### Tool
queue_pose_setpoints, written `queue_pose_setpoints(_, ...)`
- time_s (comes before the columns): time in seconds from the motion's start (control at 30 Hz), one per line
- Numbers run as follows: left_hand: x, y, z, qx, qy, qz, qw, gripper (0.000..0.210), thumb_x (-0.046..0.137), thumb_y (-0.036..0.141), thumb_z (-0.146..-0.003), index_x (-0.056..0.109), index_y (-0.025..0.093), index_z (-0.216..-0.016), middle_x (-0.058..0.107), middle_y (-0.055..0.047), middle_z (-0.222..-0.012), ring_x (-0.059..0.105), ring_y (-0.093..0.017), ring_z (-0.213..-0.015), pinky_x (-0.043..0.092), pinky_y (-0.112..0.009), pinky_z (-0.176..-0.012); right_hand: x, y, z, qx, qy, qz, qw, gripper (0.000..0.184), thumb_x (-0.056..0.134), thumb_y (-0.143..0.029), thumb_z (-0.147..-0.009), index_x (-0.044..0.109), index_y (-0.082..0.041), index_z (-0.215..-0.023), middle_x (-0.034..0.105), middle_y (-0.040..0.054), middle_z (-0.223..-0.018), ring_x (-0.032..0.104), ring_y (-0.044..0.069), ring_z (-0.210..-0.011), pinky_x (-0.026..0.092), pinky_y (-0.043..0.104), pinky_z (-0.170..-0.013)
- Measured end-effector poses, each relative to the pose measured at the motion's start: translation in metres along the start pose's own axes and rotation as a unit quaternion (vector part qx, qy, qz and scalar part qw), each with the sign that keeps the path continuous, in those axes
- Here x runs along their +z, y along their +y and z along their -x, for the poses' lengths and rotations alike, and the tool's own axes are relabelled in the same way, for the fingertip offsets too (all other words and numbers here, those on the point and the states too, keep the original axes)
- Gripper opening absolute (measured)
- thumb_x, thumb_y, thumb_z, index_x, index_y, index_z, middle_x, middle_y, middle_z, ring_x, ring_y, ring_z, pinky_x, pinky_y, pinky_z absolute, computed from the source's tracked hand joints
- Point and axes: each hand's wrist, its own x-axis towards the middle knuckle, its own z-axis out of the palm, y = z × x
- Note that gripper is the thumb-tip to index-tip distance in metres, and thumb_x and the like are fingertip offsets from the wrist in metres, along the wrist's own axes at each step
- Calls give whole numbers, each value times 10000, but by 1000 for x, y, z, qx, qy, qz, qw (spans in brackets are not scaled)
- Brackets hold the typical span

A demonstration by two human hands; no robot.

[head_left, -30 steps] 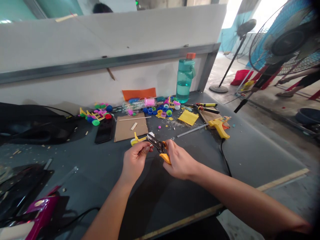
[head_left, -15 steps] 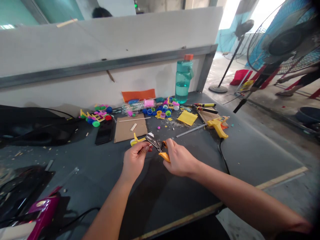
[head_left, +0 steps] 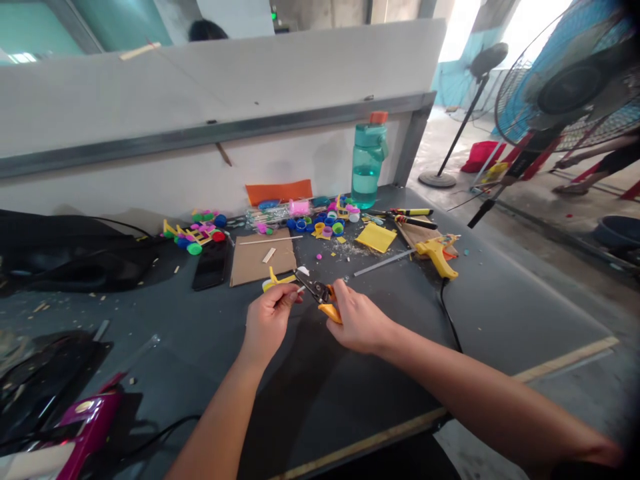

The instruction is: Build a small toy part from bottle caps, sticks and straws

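Dark tabletop (head_left: 500, 320); fan (head_left: 570, 87) lettering blurred; hands (head_left: 269, 320) (head_left: 361, 320) hold white stick (head_left: 301, 289), pliers (head_left: 319, 289).

Glare upper right, soft shadows on table (head_left: 515, 320), blurred edges

— Noticing any change from a second ago?
— Seeing slightly more of the short, thin white stick (head_left: 301, 289) beyond the left hand's (head_left: 269, 317) fingertips.
— And to the right?
— Looking slimmer at the jaws, on the orange-handled dark metal pliers (head_left: 320, 291); turned or closed, impossible to tell.
— Farther off?
— Tipped slightly upward in view, with the far white board (head_left: 300, 73) lower.
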Motion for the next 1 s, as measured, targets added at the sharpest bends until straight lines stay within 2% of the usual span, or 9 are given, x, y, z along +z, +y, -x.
queue_pose_setpoints(0.13, -3, 2, 1, 11, 12, -2, 1000, 195, 532, 324, -851, 653, 171, -845, 691, -27, -755, 641, -158, -737, 494, -258, -724, -1, 3, -4, 21, 27, -89, 995, 196, 446, -226, -728, 313, -228, -872, 534, 2, -756, 535, 164, -646, 351, 251, -572)
queue_pose_setpoints(0.23, -5, 3, 1, 20, 19, -7, 1000, 199, 521, 326, -863, 651, 175, -862, 689, -27, -763, 632, -155, -740, 490, -259, -725, -1, 5, -5, 19, 31, -104, 994, 238, 459, -223, -710, 326, -228, -908, 525, 3, -781, 519, 163, -649, 364, 264, -589)
queue_pose_setpoints(0.37, -5, 3, 1, 33, 14, -18, 999, 199, 510, 318, -871, 649, 176, -863, 678, -19, -733, 623, -152, -737, 482, -252, -716, 0, 5, -4, -11, 19, -98, 995, 307, 482, -233, -695, 355, -213, -973, 529, 28, -851, 526, 172, -698, 399, 288, -636)
queue_pose_setpoints(0.57, -2, 10, 2, 40, 10, -16, 999, 183, 501, 284, -870, 637, 168, -830, 677, -22, -745, 614, -142, -707, 481, -237, -692, 2, 2, -2, -53, 44, -66, 995, 362, 503, -226, -672, 385, -187, -1012, 515, 63, -923, 511, 184, -782, 417, 308, -695)
queue_pose_setpoints(1.0, -4, 14, 3, 52, -8, -44, 998, 233, 471, 282, -880, 613, 178, -727, 635, -11, -694, 576, -140, -682, 465, -239, -689, 0, 0, -1, -63, 60, -33, 996, 401, 521, -224, -665, 396, -178, -1043, 526, 83, -962, 514, 204, -838, 430, 326, -731)
